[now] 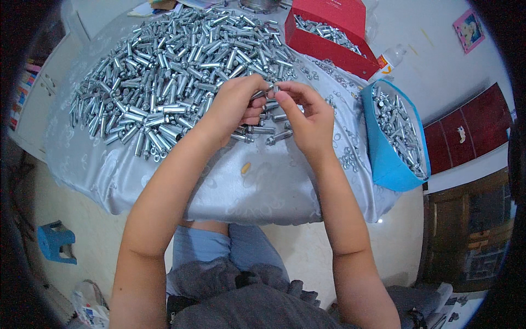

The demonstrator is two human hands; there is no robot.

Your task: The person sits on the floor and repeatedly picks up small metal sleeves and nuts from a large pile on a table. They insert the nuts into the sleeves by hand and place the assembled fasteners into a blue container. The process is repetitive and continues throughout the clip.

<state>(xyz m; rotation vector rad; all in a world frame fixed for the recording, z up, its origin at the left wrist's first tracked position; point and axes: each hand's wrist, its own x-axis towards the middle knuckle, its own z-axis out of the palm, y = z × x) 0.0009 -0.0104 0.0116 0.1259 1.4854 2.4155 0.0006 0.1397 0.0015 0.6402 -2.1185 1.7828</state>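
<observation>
Hands (274, 107) with fingers pinching slim shiny steel bolt (267, 91) above satin cloth (241, 186)

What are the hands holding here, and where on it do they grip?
A small metal bolt, pinched between both hands: left hand at one end, right hand fingertips at the other.

Both bare forearms are rising from the lower edge of the view and converging toward the middle. The left hand (234, 104) is curling inward, knuckles facing up, its fingers bunching toward the right and its wrist bending slightly. The right hand (308, 118) is sitting just beside it, palm turning toward the left, thumb and forefinger pinching together at the tips while the remaining fingers are folding loosely underneath. The fingertips of the two hands are meeting, almost touching. Both elbows are spreading outward, and the forearms are forming a narrow upside-down V.
</observation>
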